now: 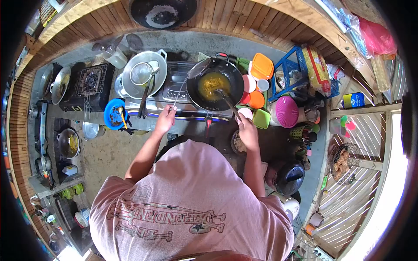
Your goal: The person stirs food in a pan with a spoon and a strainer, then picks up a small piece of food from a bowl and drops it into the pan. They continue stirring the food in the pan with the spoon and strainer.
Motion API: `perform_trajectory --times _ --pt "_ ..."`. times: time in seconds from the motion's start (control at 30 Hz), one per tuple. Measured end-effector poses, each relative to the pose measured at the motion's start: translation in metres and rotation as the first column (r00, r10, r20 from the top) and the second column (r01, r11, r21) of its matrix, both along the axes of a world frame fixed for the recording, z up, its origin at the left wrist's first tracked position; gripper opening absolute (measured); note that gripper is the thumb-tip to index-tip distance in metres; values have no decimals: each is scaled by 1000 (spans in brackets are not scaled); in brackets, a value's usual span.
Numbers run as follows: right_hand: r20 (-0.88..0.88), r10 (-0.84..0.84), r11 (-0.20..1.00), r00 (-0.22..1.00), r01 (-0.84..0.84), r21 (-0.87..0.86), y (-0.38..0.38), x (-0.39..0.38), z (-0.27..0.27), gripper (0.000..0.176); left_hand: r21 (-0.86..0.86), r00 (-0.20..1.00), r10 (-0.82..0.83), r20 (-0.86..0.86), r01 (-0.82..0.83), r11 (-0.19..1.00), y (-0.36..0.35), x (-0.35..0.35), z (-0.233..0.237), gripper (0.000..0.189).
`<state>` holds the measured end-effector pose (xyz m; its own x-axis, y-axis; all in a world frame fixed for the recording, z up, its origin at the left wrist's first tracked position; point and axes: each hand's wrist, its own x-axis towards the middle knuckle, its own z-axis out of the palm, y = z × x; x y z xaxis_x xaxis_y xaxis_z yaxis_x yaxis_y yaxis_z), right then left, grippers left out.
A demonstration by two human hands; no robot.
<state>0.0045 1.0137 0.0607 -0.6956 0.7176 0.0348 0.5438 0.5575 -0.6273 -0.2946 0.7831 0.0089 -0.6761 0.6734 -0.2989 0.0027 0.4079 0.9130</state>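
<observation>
My right hand (247, 132) is wrapped round the dark handle of a spatula (228, 101), whose head dips into the wok. The black wok (196, 93) sits on the stove and holds yellowish liquid with golden food (214, 83). At the wok's left side, my left hand (165, 121) pinches a thin metal rod (179, 92) that points up towards the wok's rim; its far end is hard to make out. Left of that hand, a large metal pot (160, 82) carries a round wire strainer (141, 74) with a dark handle.
A blue bowl (107, 114) with dark contents and a spoon stands at left. Colourful plastic containers (261, 65) crowd the wok's right side, beside a blue rack (277, 89). A pot with a black lid (290, 177) is near my right elbow. Another stove (69, 102) is farther left.
</observation>
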Motion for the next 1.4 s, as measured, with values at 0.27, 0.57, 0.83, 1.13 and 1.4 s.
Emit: perform_trajectory --times 0.27,0.57,0.83,1.13,1.4 --pt "-92 -262 964 961 256 -70 13 -14 -5 37 4 1000 23 -8 -23 1000 -1 -1 6 30" --pt "34 -348 930 937 350 -117 32 -18 -16 37 37 999 48 -8 -48 998 -9 1 -6 31" --pt "-276 -583 346 764 -74 -935 60 -32 -94 29 40 999 42 -8 -42 998 -9 3 -7 34" --pt "-354 -531 658 770 111 -745 38 -35 -57 30 56 999 48 12 -49 997 -13 0 -4 35" --pt "-148 -387 889 910 325 -323 35 -26 -34 36 49 999 43 12 -44 998 -9 0 -6 34"
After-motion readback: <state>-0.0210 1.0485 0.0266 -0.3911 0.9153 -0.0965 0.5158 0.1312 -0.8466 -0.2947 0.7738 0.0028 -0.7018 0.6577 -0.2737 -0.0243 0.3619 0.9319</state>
